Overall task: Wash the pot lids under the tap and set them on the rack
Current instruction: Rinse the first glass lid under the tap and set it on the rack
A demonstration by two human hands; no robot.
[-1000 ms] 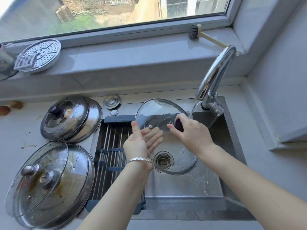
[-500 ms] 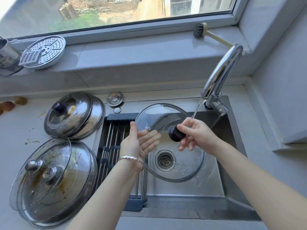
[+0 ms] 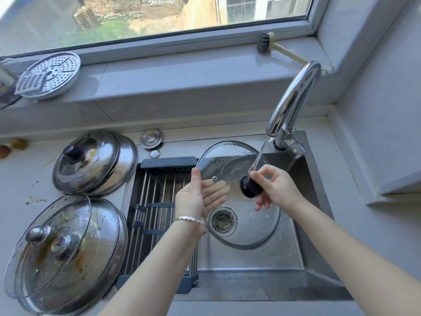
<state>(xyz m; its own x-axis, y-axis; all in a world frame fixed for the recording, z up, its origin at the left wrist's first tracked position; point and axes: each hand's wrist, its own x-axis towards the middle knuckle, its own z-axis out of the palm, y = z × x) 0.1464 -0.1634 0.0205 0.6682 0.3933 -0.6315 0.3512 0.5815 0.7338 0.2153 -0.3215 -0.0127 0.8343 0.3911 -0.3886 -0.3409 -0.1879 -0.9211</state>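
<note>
A glass pot lid [image 3: 250, 224] with a black knob [image 3: 247, 187] is held tilted over the sink [image 3: 250, 258]. My right hand [image 3: 273, 190] grips the knob. My left hand [image 3: 200, 197] lies flat and open against the lid's underside, seen partly through the glass. Water runs from the chrome tap [image 3: 293, 99] onto the lid near the knob. A dark roll-up rack [image 3: 157, 215] spans the sink's left part. On the counter at left sit a stack of dirty steel lids [image 3: 93, 165] and a stack of dirty glass lids [image 3: 66, 249].
A perforated steamer plate [image 3: 50, 74] with a small grater rests on the window sill at left. A dish brush [image 3: 271, 45] lies on the sill behind the tap. A sink stopper [image 3: 151, 137] sits on the counter behind the rack. A wall closes the right side.
The lid's knob has tipped out from under my right hand and now shows fully. My left hand stays flat on the underside. The water stream now falls close to the knob.
</note>
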